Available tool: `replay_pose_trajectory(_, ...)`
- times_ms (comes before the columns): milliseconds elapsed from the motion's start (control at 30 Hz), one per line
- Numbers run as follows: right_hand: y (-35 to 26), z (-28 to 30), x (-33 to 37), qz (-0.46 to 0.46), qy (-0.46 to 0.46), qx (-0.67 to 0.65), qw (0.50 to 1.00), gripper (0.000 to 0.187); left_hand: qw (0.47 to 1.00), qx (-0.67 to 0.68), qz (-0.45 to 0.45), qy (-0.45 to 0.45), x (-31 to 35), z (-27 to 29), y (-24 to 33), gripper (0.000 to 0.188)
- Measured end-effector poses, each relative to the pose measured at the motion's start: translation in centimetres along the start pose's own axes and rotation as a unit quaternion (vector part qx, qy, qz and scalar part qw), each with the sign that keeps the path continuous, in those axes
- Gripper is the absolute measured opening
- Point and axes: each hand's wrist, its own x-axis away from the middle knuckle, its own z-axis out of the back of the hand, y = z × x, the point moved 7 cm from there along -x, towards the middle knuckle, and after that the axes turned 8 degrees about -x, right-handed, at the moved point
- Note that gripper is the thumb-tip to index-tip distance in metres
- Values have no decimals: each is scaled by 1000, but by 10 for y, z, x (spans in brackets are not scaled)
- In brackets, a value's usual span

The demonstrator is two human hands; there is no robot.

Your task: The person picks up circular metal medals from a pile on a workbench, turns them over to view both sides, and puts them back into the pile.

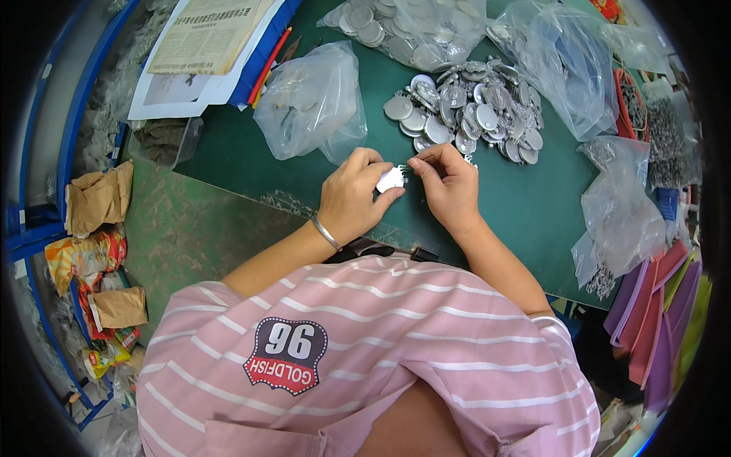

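Note:
Between the thumb and fingers of my left hand [350, 186] is a shiny silver metal disc [391, 180], held just over the green table [525, 221]. My right hand [449, 186] is closed in a pinch at the disc's right side, on a short silver chain [405, 169] that seems to run from the disc's edge. Its exact end is hidden by the fingertips. Just beyond my hands lies a heap of similar round silver discs [486, 116], some with small chains or fittings among them.
Clear plastic bags lie around the heap: a bag of discs [415, 30] at the back, a crumpled bag [312, 99] to the left, and bags [560, 65] to the right. A red pencil [269, 67] lies beside papers [202, 46]. Coloured strips [659, 312] hang at the right edge.

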Motion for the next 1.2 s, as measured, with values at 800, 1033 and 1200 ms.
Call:
replay_pose_trajectory(800, -19, -27, -35, -13, -176, 140, 974, 10, 999, 10, 31, -24, 1, 5, -4, 35)
replay_pose_trajectory(1033, -19, -20, -24, 29, -163, 110, 980, 13, 999, 31, 23, -24, 3, 6, -2, 28)
replay_pose_trajectory(1200, -33, -29, -17, 117, -166, 178, 963, 10, 999, 25, 14, -21, 6, 3, -4, 26)
